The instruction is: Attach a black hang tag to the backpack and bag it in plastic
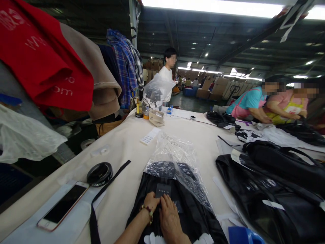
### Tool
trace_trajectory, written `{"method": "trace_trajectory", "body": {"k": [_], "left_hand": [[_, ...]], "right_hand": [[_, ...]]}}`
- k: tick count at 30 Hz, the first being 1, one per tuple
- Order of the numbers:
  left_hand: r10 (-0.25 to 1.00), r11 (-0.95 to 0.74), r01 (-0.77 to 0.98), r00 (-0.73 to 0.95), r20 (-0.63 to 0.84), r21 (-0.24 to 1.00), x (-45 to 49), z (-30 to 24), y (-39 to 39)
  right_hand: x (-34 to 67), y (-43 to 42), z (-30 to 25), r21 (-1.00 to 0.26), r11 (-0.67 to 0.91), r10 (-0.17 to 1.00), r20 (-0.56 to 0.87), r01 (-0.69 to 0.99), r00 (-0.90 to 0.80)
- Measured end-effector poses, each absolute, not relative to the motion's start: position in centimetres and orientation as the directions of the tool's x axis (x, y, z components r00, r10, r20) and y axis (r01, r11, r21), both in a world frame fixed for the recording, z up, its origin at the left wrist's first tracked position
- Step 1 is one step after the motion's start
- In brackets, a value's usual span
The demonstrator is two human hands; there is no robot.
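A black bag [142,198] lies in front of me on the table, its far end inside a clear plastic bag [175,149]. On the black bag rests a dark hang tag [163,189] with pale lettering. My left hand [151,201], a beaded bracelet on its wrist, has its fingers closed at the tag's lower left edge and seems to pinch it. Beside it, my right hand [169,213] lies palm down, fingers stretched out, their tips at the tag's lower edge. White paper pieces [153,238] show below my wrists.
To the left lie a phone [64,205], a tape roll [100,173] and a black strap [94,213]. More black bags [266,189] are piled at right, near a blue object [245,235]. A beige pouch [156,117] stands farther back. Co-workers are at the far right and behind the table.
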State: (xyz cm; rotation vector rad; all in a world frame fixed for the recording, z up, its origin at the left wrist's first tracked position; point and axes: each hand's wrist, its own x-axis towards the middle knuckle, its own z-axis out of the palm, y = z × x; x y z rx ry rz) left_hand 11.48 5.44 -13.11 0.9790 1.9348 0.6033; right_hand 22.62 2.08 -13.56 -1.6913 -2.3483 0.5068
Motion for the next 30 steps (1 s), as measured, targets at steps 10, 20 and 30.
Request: {"method": "trace_trajectory", "body": {"k": [10, 20, 30], "left_hand": [[0.826, 0.46, 0.598, -0.559, -0.07, 0.657, 8.6, -9.5, 6.4], [0.875, 0.447, 0.626, -0.456, -0.165, 0.638, 3.2, -12.4, 12.9], [0.773, 0.603, 0.572, -0.592, -0.228, 0.556, 1.3, -15.1, 11.4]], "right_hand": [[22.6, 2.1, -14.4, -0.351, 0.34, 0.938, 0.061, 0.873, -0.341], [23.3, 2.8, -12.6, -0.374, 0.366, 0.92, 0.006, 0.852, -0.392], [22.3, 9.4, -12.1, -0.535, 0.05, 0.995, -0.05, 0.844, -0.09]]}}
